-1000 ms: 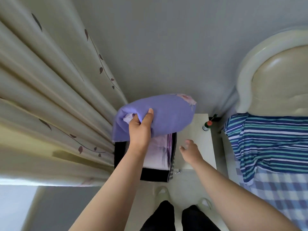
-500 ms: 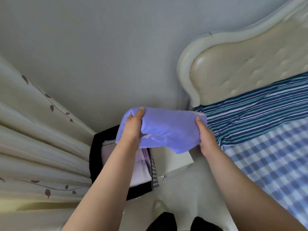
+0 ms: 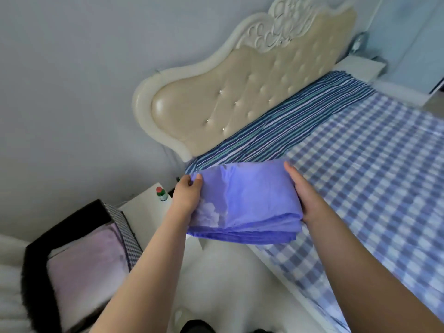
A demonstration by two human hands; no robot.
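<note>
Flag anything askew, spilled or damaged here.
Nothing stands out. The folded purple cloth sits neatly between the left hand and right hand, and the small bottle stands upright on the nightstand.

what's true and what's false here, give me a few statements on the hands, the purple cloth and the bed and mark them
1. The left hand and right hand both hold the folded purple cloth. True.
2. The cloth lies inside a bag. False: the hands hold it up.
3. The bed sheet is blue-and-white checked. True.
4. The headboard is dark wood. False: the headboard is cream and tufted.
5. A red-capped bottle stands on the white nightstand. True.
</note>
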